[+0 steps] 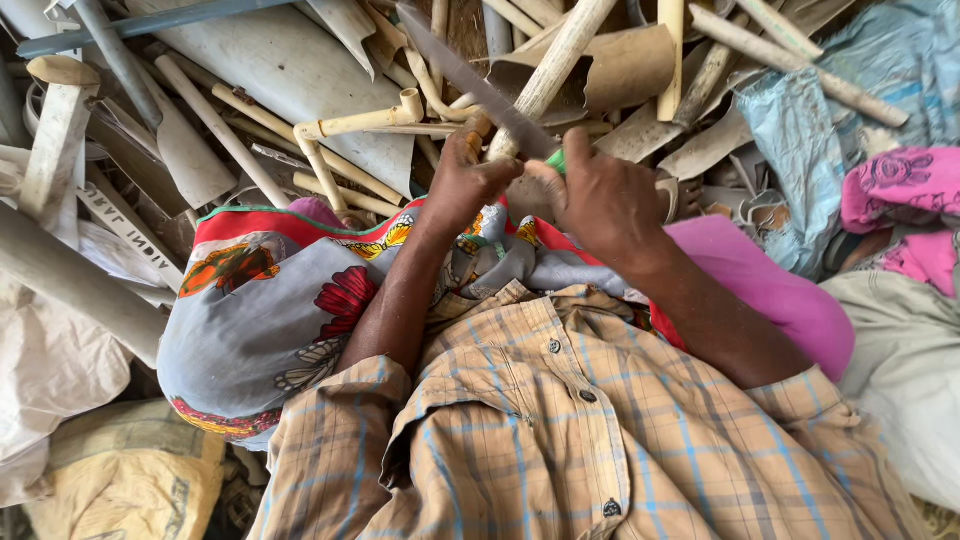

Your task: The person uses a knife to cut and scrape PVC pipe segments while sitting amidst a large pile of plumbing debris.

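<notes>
Just beyond the floral cloth [260, 310]: left hand [470, 180] closed around pale pipe [555, 65], right hand [600, 200] clamped on green-handled saw [470, 80] crossing it. Judged light, stiff, slippery; best held near the cut. Farther off, piled pipe scraps [300, 70].

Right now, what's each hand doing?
Left hand: closed on the pipe.
Right hand: closed on the saw at its green handle.

Ground hidden under a heap of cut pipes [290, 65] and scrap. Sacks lie around it: yellow sack [120, 490] below-left of heap, white sack [900, 370] to its right, blue bag [800, 150] at its right edge.
</notes>
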